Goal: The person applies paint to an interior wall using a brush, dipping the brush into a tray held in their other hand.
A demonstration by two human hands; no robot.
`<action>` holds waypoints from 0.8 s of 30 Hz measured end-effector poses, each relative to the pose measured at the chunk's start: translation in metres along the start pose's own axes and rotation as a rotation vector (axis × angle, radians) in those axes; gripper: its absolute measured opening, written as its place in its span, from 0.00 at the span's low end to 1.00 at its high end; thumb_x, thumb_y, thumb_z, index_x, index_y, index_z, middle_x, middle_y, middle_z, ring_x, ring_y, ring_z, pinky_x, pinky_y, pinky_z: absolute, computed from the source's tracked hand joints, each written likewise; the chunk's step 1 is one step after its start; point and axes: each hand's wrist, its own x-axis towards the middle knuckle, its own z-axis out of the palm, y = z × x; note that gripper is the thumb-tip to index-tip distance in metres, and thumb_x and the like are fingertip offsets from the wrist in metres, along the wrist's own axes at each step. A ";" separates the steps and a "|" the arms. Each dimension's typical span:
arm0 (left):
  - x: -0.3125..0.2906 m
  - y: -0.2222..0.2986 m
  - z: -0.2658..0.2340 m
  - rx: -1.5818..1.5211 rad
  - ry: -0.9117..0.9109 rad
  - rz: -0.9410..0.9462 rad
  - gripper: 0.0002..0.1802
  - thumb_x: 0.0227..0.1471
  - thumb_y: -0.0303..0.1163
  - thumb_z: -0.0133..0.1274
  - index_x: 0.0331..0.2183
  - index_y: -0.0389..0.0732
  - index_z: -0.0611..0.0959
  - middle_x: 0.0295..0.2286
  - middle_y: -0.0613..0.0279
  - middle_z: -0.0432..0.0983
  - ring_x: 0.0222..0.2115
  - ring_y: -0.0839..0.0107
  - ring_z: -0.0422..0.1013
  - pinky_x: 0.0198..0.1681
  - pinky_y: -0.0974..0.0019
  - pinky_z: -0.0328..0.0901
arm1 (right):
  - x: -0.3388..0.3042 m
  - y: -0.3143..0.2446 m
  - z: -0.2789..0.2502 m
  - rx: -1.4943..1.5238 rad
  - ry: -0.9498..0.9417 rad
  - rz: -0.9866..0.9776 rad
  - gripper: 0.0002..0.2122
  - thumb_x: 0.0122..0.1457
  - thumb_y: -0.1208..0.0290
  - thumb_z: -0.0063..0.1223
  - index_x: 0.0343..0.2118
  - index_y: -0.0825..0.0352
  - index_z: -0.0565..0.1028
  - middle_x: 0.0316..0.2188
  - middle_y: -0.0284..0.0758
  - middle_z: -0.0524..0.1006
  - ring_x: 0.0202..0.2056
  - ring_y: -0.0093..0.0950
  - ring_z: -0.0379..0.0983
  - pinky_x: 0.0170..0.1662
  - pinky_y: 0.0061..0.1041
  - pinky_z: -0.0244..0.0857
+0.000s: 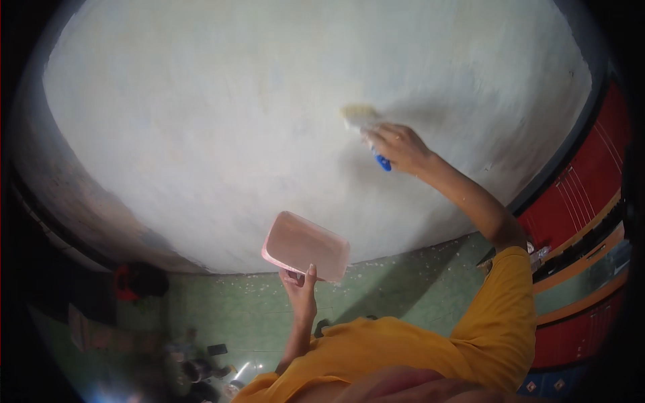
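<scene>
My right hand (402, 146) is closed around the blue handle of a paintbrush (361, 115), out in front of the pale wall (222, 121). The brush's yellowish bristles point up and left, at or close to the wall; I cannot tell whether they touch it. Lower down, my left hand (301, 287) grips a pink plastic tub (308, 246) by its near side, thumb on the rim and fingers beneath. The tub is tilted, and its inside looks a dull pinkish brown; how much paint it holds I cannot make out.
Green floor tiles (248, 302) with white specks meet the wall's foot. A red cabinet (571, 195) with wooden edging stands at the right. Dark and red items (138, 282) lie at the lower left, near a small dark flat object (217, 349) and several blurred things.
</scene>
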 end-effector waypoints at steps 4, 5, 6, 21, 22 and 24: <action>0.008 0.006 -0.014 0.004 -0.033 -0.050 0.39 0.50 0.30 0.59 0.55 0.32 0.53 0.50 0.52 0.59 0.51 0.66 0.58 0.54 0.61 0.57 | 0.029 0.008 -0.043 0.285 -0.318 0.243 0.22 0.49 0.76 0.54 0.50 0.52 0.74 0.35 0.37 0.79 0.32 0.34 0.76 0.38 0.31 0.71; 0.011 0.008 -0.014 0.004 -0.054 -0.047 0.39 0.50 0.30 0.59 0.55 0.32 0.53 0.50 0.53 0.59 0.51 0.66 0.59 0.54 0.61 0.57 | 0.031 0.039 -0.058 0.316 -0.133 0.164 0.18 0.52 0.71 0.54 0.48 0.54 0.75 0.32 0.39 0.79 0.29 0.35 0.75 0.36 0.31 0.70; 0.011 0.009 -0.015 0.012 -0.061 -0.042 0.39 0.50 0.30 0.59 0.55 0.32 0.53 0.49 0.53 0.59 0.51 0.66 0.59 0.54 0.61 0.56 | 0.042 0.069 -0.068 0.148 -0.049 0.185 0.14 0.54 0.67 0.55 0.44 0.55 0.77 0.30 0.40 0.79 0.28 0.35 0.75 0.35 0.32 0.69; 0.019 0.024 -0.026 0.017 -0.092 -0.040 0.40 0.50 0.32 0.60 0.55 0.32 0.54 0.48 0.53 0.61 0.49 0.67 0.61 0.51 0.63 0.60 | -0.002 -0.029 0.009 0.046 -0.037 0.148 0.19 0.49 0.78 0.54 0.47 0.63 0.74 0.38 0.39 0.77 0.40 0.35 0.75 0.43 0.32 0.70; 0.021 0.023 -0.025 0.019 -0.086 -0.049 0.40 0.50 0.32 0.60 0.55 0.32 0.54 0.48 0.53 0.61 0.49 0.67 0.61 0.51 0.63 0.60 | -0.012 -0.041 0.017 0.225 -0.154 0.199 0.17 0.50 0.77 0.55 0.46 0.64 0.74 0.36 0.39 0.78 0.38 0.35 0.76 0.41 0.32 0.71; 0.026 0.023 -0.027 0.063 -0.064 -0.040 0.40 0.50 0.32 0.60 0.55 0.31 0.54 0.48 0.53 0.61 0.48 0.67 0.61 0.50 0.64 0.61 | -0.018 -0.067 0.015 0.368 -0.108 0.338 0.15 0.52 0.76 0.56 0.44 0.66 0.75 0.33 0.40 0.78 0.35 0.34 0.77 0.39 0.31 0.71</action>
